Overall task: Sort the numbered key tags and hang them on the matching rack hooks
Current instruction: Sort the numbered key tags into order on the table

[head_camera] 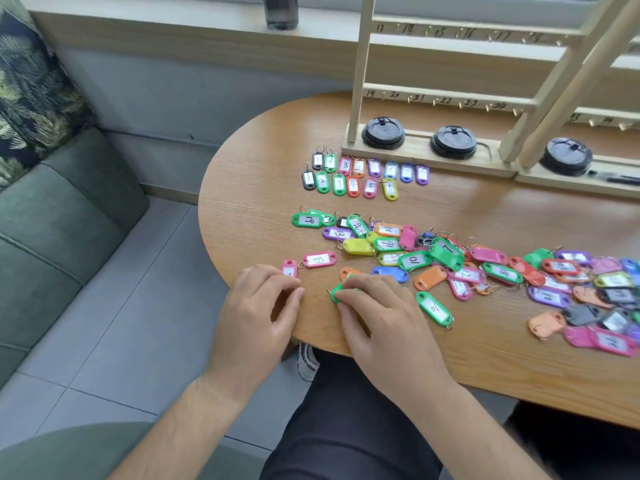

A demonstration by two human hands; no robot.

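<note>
A loose heap of coloured numbered key tags [446, 261] spreads across the wooden table [249, 188] toward the right edge. Two neat rows of sorted tags [360, 176] lie in front of the wooden rack [446, 102], whose rails carry small hooks with handwritten numbers. My right hand [384, 317] pinches a green tag [337, 292] at the table's near edge. My left hand [256, 306] rests beside it with curled fingers touching a pink tag [289, 268]; whether it grips that tag is hidden. Another pink tag [319, 259] lies just behind.
Three black round lids [382, 132] sit in the rack's base. A dark bottle [280, 12] stands on the window sill. A green sofa [52, 209] is at the left beyond tiled floor. My knees are under the table's near edge.
</note>
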